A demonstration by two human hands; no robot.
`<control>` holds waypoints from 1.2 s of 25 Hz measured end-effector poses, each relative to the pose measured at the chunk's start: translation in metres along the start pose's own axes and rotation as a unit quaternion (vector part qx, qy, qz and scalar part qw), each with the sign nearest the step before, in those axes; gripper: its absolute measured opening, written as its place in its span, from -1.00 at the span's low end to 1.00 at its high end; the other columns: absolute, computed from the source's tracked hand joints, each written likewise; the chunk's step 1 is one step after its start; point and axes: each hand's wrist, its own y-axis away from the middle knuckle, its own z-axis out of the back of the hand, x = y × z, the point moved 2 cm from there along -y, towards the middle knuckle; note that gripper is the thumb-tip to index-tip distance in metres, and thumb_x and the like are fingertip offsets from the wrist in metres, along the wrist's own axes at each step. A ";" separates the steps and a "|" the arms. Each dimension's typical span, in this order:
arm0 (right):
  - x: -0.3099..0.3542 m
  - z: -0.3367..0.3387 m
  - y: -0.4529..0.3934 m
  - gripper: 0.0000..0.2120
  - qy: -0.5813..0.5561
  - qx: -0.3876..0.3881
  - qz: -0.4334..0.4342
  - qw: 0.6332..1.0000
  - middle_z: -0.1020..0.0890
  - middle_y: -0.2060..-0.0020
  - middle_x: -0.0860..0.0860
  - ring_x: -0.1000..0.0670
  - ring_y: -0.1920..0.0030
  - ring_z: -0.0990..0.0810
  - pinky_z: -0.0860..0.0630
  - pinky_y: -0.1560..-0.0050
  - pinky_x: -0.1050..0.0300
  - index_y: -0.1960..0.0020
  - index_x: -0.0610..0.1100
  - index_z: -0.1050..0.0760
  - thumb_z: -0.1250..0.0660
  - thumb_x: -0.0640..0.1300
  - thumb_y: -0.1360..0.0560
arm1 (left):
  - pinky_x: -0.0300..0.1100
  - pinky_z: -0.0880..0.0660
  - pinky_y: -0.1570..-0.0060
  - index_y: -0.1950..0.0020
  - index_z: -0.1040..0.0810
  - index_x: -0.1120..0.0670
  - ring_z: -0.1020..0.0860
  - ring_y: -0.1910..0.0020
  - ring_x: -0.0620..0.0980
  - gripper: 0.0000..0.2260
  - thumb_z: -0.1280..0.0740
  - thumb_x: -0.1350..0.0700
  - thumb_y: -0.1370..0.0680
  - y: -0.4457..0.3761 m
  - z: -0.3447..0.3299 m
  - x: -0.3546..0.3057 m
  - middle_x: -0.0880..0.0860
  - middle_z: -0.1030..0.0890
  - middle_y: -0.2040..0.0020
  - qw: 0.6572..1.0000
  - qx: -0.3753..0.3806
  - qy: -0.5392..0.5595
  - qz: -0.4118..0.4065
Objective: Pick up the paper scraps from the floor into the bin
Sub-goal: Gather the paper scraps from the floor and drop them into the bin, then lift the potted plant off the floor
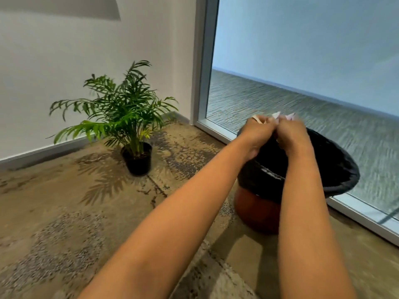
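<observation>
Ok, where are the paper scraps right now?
In the head view, right of centre: the paper scraps are pinched between the left hand and right hand, held together above the open bin beside the glass wall.

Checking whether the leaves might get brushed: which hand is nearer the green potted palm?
Left. The left hand is over the near-left rim of the black-lined brown bin, on the green potted palm's side; the right hand is beside it, farther away.

bright daylight; plant (121, 104) shadow on carpet (54, 212); motion blur, edges warped.
</observation>
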 end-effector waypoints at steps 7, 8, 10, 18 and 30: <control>-0.020 0.034 -0.013 -0.79 0.237 0.189 -0.178 0.936 -0.54 -0.16 -0.19 -0.20 0.02 -0.58 -0.55 -0.14 -0.15 -0.09 -0.23 -0.51 -0.32 -0.19 -0.48 | -0.04 -0.55 0.15 -0.34 -0.25 0.24 -0.53 0.04 0.08 -0.32 -0.54 0.28 -0.33 -0.015 -0.003 0.002 0.21 -0.52 -0.13 0.954 0.032 -0.295 0.042; -0.019 0.034 -0.014 -0.75 0.282 0.189 -0.180 0.923 -0.55 -0.17 -0.17 -0.21 -0.02 -0.59 -0.53 -0.20 -0.18 -0.10 -0.26 -0.52 -0.34 -0.16 -0.48 | -0.04 -0.56 0.09 -0.46 -0.13 0.25 -0.54 -0.06 0.12 -0.12 -0.58 0.26 -0.29 -0.013 -0.003 0.006 0.22 -0.52 -0.21 0.942 0.038 -0.331 0.030; -0.012 0.029 -0.013 -0.75 0.350 0.164 -0.158 0.909 -0.61 -0.14 -0.20 -0.24 -0.11 -0.60 -0.49 -0.26 -0.24 -0.03 -0.30 -0.54 -0.35 -0.12 -0.47 | -0.04 -0.58 0.08 -0.49 -0.15 0.22 -0.56 -0.11 0.16 -0.05 -0.61 0.23 -0.24 -0.011 -0.004 0.014 0.22 -0.55 -0.22 0.922 0.058 -0.383 -0.002; 0.029 -0.008 -0.002 -0.82 0.456 -0.016 -0.025 0.889 -0.58 -0.12 -0.31 -0.26 -0.11 -0.59 -0.42 0.11 0.04 0.00 -0.35 -0.52 -0.23 -0.24 -0.55 | 0.41 0.28 -0.35 -0.58 0.04 0.24 0.41 -0.49 0.28 0.04 -0.35 -0.35 -0.39 0.000 0.027 0.022 0.26 0.04 -0.59 0.784 0.094 -0.612 -0.045; 0.022 -0.217 0.088 -0.87 0.019 0.092 0.039 0.995 -0.70 -0.02 -0.09 -0.10 -0.08 -0.63 -0.53 -0.13 0.03 0.06 -0.06 -0.67 -0.36 -0.14 -0.45 | -0.08 -0.48 -0.09 -0.37 -0.49 0.11 -0.51 -0.27 0.09 -0.66 -0.07 0.20 -0.66 0.068 0.279 0.050 0.09 -0.60 -0.27 0.959 -0.234 -0.136 0.079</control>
